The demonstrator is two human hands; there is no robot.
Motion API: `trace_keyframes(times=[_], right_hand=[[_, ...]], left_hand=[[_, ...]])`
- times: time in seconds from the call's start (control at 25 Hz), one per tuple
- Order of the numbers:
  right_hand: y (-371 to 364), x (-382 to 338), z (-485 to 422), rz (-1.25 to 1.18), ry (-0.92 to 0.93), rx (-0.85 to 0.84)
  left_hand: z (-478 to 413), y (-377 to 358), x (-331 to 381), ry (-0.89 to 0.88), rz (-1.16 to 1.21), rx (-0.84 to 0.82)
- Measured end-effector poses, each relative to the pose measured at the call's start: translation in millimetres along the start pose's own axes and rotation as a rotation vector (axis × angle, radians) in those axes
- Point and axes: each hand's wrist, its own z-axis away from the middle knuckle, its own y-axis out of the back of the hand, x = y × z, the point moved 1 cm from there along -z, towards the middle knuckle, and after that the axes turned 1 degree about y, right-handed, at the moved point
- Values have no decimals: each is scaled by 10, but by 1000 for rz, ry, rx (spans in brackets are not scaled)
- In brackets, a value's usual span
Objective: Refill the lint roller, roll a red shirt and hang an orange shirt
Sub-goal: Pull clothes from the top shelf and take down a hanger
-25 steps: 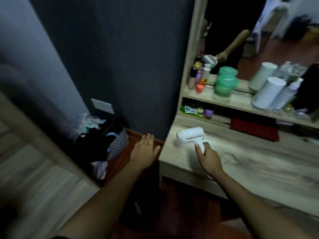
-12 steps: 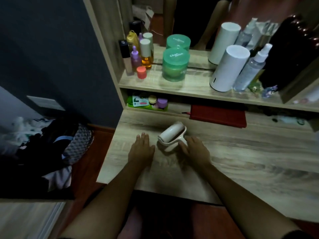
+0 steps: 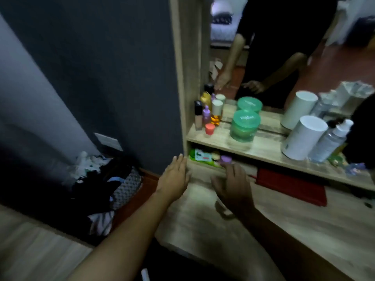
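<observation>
My left hand (image 3: 175,179) is flat with fingers extended at the left back corner of the wooden dresser top (image 3: 294,226), holding nothing. My right hand (image 3: 233,188) hovers over the dresser top with its fingers loosely spread and nothing in them. A pale piece of the white lint roller (image 3: 221,207) shows on the wood just under that hand; the rest of it is hidden. A flat red folded item (image 3: 290,186) lies under the shelf to the right of my right hand. The image is blurred.
The shelf (image 3: 263,149) carries small bottles, a green jar (image 3: 244,126), a white cylinder (image 3: 304,136) and a spray bottle. A mirror stands behind it. A heap of dark clothes (image 3: 109,179) sits on the floor by the dark wall at left.
My right hand has come off the lint roller, which now lies on the dresser beneath it. My left hand moved up toward the dresser's left back corner. The view swung left and up.
</observation>
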Motion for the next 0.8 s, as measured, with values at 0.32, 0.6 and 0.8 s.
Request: trace_keyframes(times=[0.32,0.6,0.8], right_hand=[[860,-3123,-1220,-208,583,187],[1492,-5824,-1025,-305,876,309],[1604,-7004,-677,-299,1007,342]], left_hand=[[1090,3076,-1336,116,-256,585],[3034,4984,-2442,233,-604,833],[4353,5662,-2994,309,-764,895]])
